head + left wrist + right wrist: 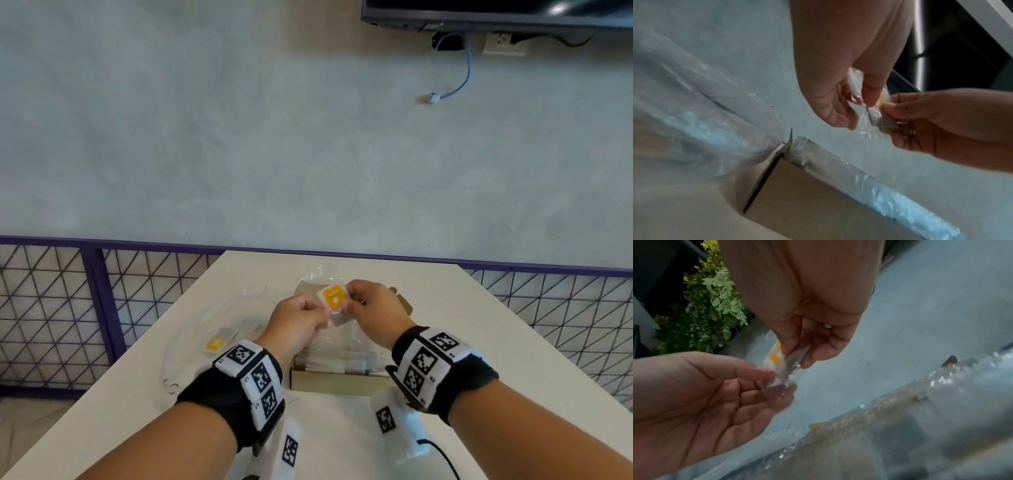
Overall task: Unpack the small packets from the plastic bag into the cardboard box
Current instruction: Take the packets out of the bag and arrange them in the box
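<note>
Above the open cardboard box (335, 383), both hands hold a small packet with a yellow label (333, 297). My right hand (349, 302) pinches the packet's right side, and its thumb and finger close on the packet (775, 356) in the right wrist view. My left hand (320, 311) pinches the crinkled clear plastic bag (342, 337) hanging below the packet. In the left wrist view, the left hand (859, 112) grips that clear film beside the right hand (931, 116). Several pale packets (342, 364) lie in the box (818, 194).
A second clear bag (212, 318) lies on the white table (479, 325) left of the box, with a yellow-labelled packet (215, 343) in it. A purple wire fence (51, 308) stands behind the table. A blue cable (455, 85) hangs on the wall.
</note>
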